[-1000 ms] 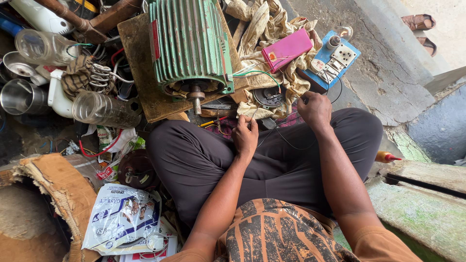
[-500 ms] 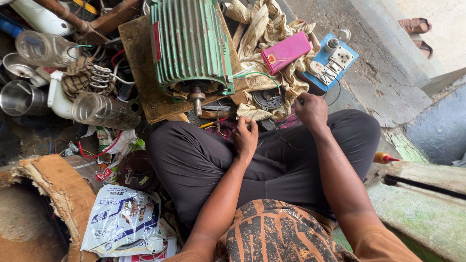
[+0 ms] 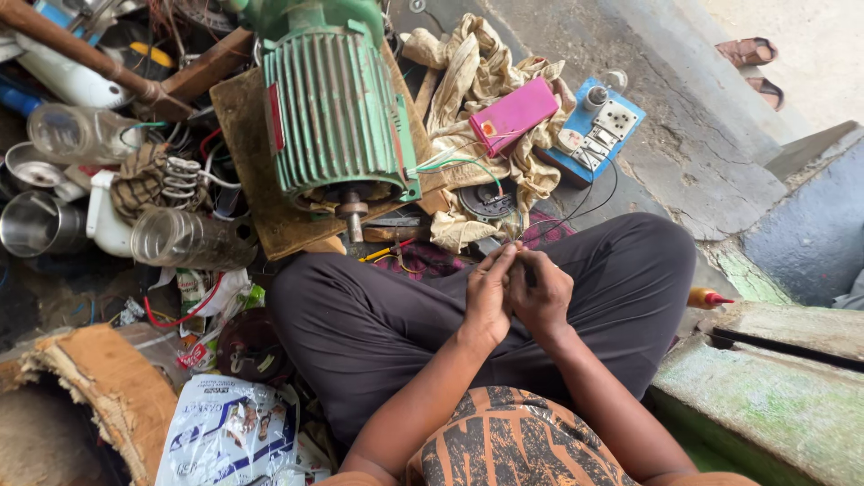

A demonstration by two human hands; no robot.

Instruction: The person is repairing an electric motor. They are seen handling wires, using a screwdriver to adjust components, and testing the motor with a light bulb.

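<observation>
I sit cross-legged on the ground. My left hand (image 3: 489, 292) and my right hand (image 3: 543, 295) meet over my lap, fingers pinched together on a thin dark wire (image 3: 540, 225) that runs up towards the blue switch board (image 3: 598, 135). In front of my knees stands a green ribbed electric motor (image 3: 333, 103) on a wooden board (image 3: 247, 153), its shaft pointing at me. A pink flat case (image 3: 513, 115) lies on a crumpled beige cloth (image 3: 472, 67).
Clutter at left: clear plastic jars (image 3: 180, 238), a steel cup (image 3: 31, 223), springs, a wooden stick (image 3: 81, 54), a printed white bag (image 3: 229, 432). A small glue bottle with a red tip (image 3: 706, 297) lies at right by a concrete step. Sandals (image 3: 751, 54) lie far right.
Both hands have drawn back from the parts near the motor and come together over my lap on the wire. The view has shifted slightly.
</observation>
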